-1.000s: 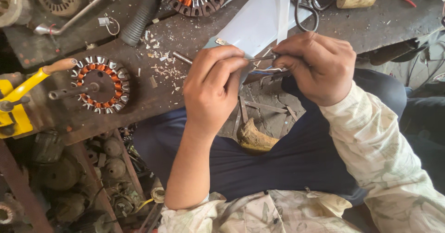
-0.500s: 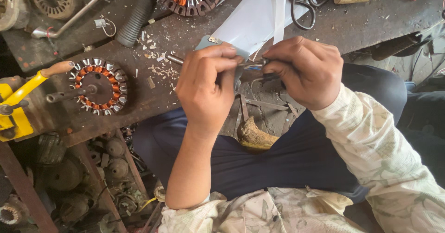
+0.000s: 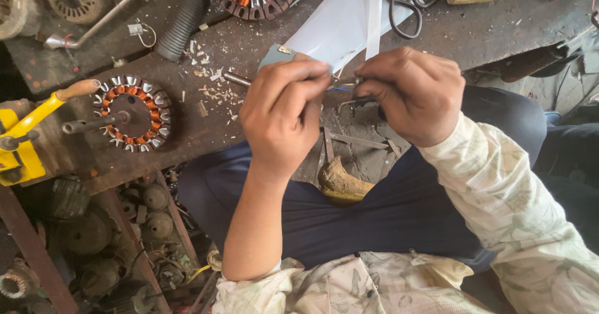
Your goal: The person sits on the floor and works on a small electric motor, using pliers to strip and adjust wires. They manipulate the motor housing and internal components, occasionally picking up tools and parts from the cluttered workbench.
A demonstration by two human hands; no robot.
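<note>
thin blue wire (image 3: 342, 89), held between two hands above the bench edge
runs left-right, spanning the gap; left hand (image 3: 284, 117) and right hand (image 3: 415, 92) each pinched shut on an end, close together, equally near. behind: white paper sheet (image 3: 340, 24), scissors (image 3: 409, 5), copper-wound stator (image 3: 131, 111).

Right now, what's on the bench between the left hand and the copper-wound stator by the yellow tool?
Head view: pale shavings and a short metal rod lie on the bench between the left hand and the stator.
</note>
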